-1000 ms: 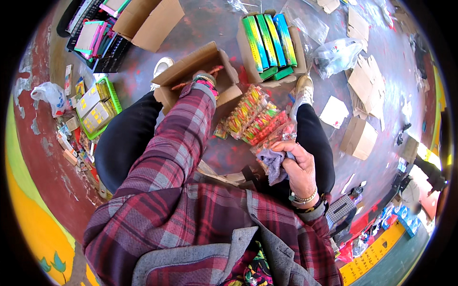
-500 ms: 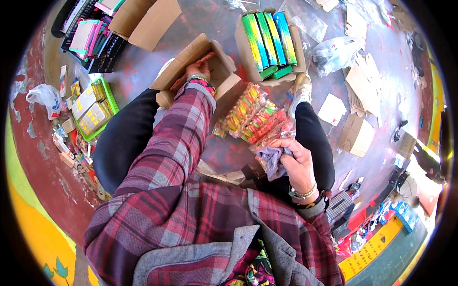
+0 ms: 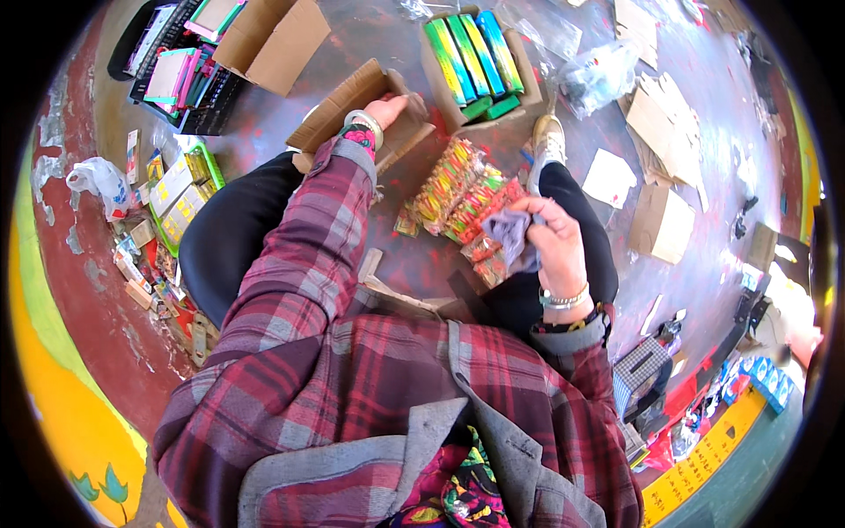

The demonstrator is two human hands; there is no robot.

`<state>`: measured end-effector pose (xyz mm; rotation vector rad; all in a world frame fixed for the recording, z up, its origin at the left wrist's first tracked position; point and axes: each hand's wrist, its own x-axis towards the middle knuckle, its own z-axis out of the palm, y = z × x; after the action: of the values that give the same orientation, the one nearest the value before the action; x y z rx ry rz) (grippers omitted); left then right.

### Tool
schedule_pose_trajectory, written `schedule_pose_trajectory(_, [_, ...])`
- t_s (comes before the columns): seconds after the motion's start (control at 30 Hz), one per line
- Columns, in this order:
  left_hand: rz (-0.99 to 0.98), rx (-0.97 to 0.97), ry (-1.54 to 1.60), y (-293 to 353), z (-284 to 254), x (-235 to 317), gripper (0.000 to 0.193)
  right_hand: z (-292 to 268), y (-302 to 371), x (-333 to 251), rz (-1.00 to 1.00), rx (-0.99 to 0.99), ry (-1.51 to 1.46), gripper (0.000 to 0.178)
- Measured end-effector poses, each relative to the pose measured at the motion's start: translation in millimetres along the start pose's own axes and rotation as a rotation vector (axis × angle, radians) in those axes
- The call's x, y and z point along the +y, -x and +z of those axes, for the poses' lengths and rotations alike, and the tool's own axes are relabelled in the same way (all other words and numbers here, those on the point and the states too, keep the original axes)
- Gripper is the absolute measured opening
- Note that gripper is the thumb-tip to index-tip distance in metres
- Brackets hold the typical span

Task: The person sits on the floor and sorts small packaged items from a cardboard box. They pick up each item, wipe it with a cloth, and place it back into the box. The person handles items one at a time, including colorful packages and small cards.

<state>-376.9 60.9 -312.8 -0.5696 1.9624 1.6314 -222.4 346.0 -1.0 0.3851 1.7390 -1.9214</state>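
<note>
In the head view, the left hand (image 3: 385, 112) reaches into the mouth of an open cardboard box (image 3: 337, 110), its fingers bent; whether it grips anything there I cannot tell. The right hand (image 3: 561, 251) pinches a purple-grey cloth (image 3: 508, 227) between thumb and fingers, above the near end of the colourful clear-wrapped packets (image 3: 449, 183), which lie on the floor between the legs, and hides part of them. The left sleeve (image 3: 321, 216) covers the box's near side. Beyond the packets, a carton (image 3: 531, 95) holds upright green, yellow and blue boxes (image 3: 475, 55), near the right shoe (image 3: 548, 143). Left of the person sit a green basket (image 3: 214, 167) and a black crate (image 3: 216, 104); rightward lie flattened cardboard (image 3: 662, 132) and a clear bag (image 3: 601, 79). A white bag (image 3: 99, 183) bears coloured print, and a yellow band (image 3: 695, 471) carries dark handwriting-like characters, probably too small to read reliably.
</note>
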Motion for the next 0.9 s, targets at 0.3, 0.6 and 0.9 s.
schedule_pose_trajectory(0.3, [0.18, -0.113, -1.118, 124.6, 69.7, 59.7, 0.036, -54.5, 1.7, 20.6, -0.37, 0.245, -0.635, 0.029])
schedule_pose_trajectory(0.6, [0.863, -0.113, -0.886, 194.6, 130.1, 38.3, 0.035, -58.4, 9.1, 21.6, -0.387, 0.18, -0.671, 0.028])
schedule_pose_trajectory(0.9, [-0.076, -0.055, -0.909, 127.5, 164.4, -41.3, 0.102, -52.1, 8.5, 13.1, -0.286, 0.23, -0.743, 0.027])
